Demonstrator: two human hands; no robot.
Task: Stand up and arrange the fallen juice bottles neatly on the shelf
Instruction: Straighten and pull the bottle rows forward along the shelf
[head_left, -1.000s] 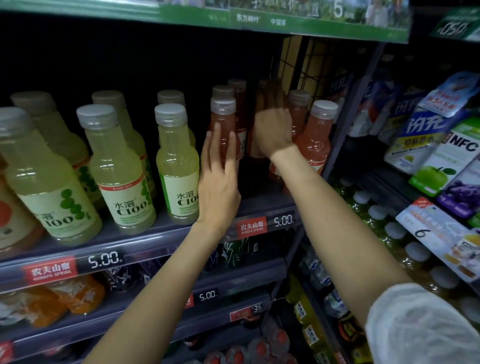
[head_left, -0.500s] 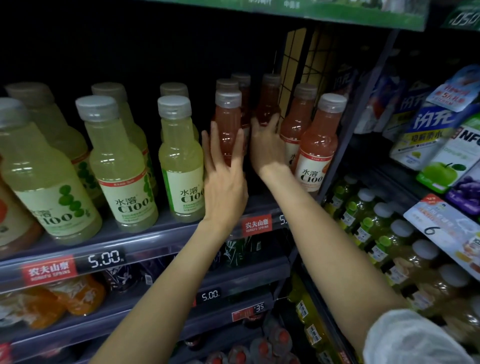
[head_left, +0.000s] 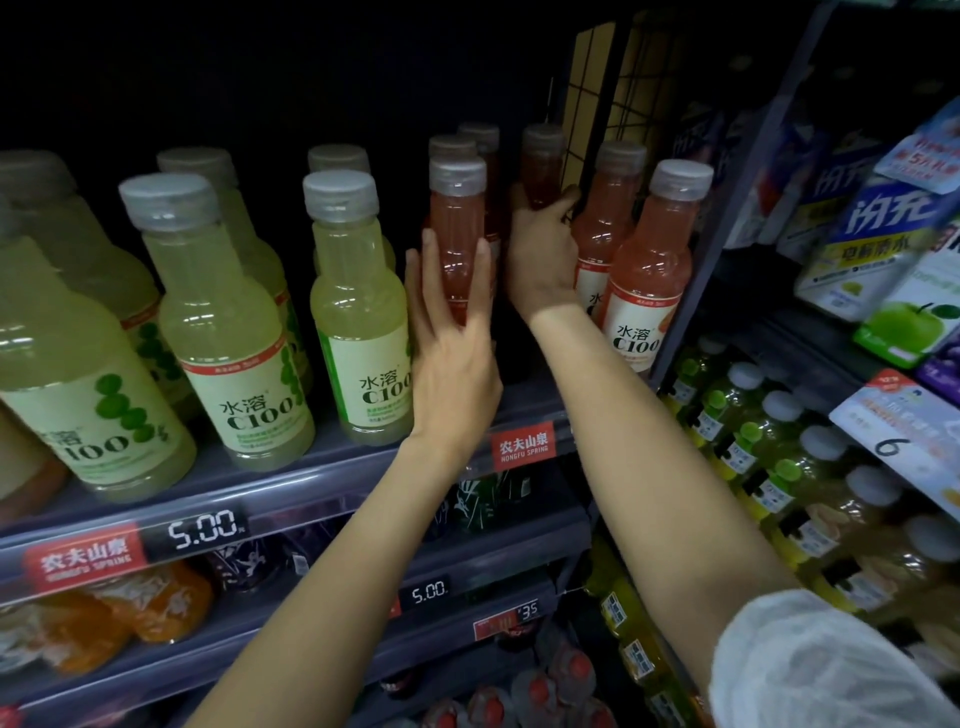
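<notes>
Right grip (head_left: 543, 249) curls round a rear pink bottle (head_left: 542, 163); left grip (head_left: 452, 332) flat against another

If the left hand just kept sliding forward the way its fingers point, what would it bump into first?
The left hand already lies with straight fingers on the front pink bottle, so it would push that one first. Behind it stand more pink bottles; how close they are is hard to judge.

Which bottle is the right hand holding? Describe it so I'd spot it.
Find the shelf rail priced 5.00, then the pink bottles at its right end. The right hand grips a pink bottle deep at the back, beside the wire grid, the only one with fingers round it.
</notes>
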